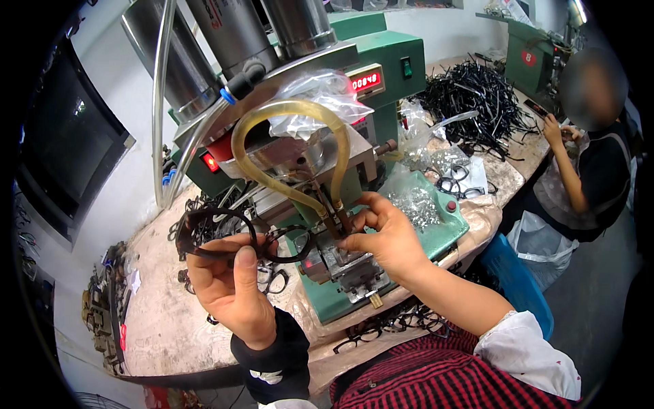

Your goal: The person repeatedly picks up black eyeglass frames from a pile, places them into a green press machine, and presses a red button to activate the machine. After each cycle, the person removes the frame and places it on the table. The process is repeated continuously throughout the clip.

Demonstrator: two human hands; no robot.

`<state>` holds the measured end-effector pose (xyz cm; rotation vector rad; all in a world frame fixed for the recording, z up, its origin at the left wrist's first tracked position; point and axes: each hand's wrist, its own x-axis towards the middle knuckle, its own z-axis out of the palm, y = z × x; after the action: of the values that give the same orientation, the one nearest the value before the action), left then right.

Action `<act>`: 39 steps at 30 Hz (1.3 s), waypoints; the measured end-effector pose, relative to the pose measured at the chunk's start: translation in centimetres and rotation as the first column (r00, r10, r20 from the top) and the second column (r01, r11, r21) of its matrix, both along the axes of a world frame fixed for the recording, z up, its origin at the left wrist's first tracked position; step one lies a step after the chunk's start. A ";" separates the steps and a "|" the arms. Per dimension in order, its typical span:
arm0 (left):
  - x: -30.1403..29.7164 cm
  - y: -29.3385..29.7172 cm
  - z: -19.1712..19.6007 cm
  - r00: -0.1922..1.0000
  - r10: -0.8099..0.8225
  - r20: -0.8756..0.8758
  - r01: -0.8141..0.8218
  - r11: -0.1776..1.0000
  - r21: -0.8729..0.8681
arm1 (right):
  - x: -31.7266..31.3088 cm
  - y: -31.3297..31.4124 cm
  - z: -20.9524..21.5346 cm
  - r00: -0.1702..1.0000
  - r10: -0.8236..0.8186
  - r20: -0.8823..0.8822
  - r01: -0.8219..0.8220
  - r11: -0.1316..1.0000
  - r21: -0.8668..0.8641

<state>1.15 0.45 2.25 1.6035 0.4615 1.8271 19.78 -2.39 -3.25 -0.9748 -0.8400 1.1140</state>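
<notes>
The eyeglass frame point(253, 232) is dark and glossy, with 2 rounded rims; the left hand point(235, 293) pinches it just beside the metal fixture point(355, 274). There the right hand point(387, 235) curls its fingers, gripping what I cannot tell.

Worn on the head, the left fisheye of a pair looks down and forward over the checked clothing point(415, 368) — the left hand point(233, 293) and right hand point(390, 238) close below, the green machine point(387, 53) just beyond, a co-worker point(605, 163) farther off at right.
</notes>
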 end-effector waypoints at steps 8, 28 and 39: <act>-0.6 -3.2 -4.3 0.934 -0.020 -0.356 0.127 0.951 0.281 | 2.8 -4.8 0.8 0.892 0.067 0.446 -0.149 0.977 0.152; 2.9 -2.6 -6.9 0.707 0.280 -0.649 0.228 0.779 0.584 | 10.7 -4.6 -9.6 0.111 -0.244 0.963 0.422 0.889 0.176; -5.0 -7.1 -9.0 0.607 0.631 -0.483 -0.437 0.772 0.460 | 9.3 -4.2 -10.8 0.035 -0.374 0.927 0.452 0.833 0.319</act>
<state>-3.84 -6.69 -6.72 2.5110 1.1278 1.7878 29.06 -6.59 -14.00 -1.9206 -1.3991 -0.2483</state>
